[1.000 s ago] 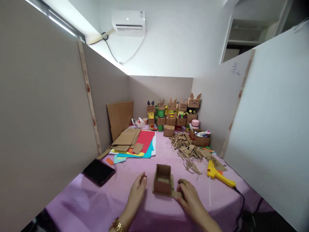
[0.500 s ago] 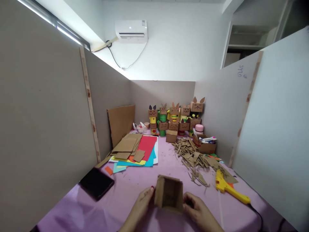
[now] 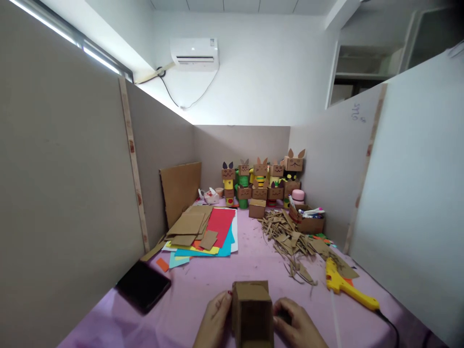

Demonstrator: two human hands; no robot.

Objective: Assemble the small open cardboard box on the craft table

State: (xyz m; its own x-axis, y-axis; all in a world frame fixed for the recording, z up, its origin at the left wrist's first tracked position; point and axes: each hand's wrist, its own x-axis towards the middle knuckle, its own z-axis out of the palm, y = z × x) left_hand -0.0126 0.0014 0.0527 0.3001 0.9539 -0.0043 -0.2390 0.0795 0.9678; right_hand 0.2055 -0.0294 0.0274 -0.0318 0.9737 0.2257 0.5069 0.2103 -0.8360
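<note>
A small brown cardboard box (image 3: pixel 251 290) stands near the table's front edge, its open side turned toward me and its inside dark. My left hand (image 3: pixel 214 316) lies along the box's left side, the thumb near its upper corner, the other fingers partly hidden. On the right side, my right hand (image 3: pixel 295 321) has its fingers curled against the cardboard. Both hands hold the box between them. The lower end of the box is cut off by the picture's edge.
A black tablet-like slab (image 3: pixel 143 286) lies at left, a yellow glue gun (image 3: pixel 348 286) with its cord at right. Behind are stacked cardboard and coloured paper (image 3: pixel 220 222), a heap of cardboard scraps (image 3: pixel 286 237), a box of pens (image 3: pixel 308 223) and several cardboard animal figures (image 3: pixel 259 180).
The box has tipped so its top face shows more, and it sits lower in view with both hands. The camera's view has tilted up slightly.
</note>
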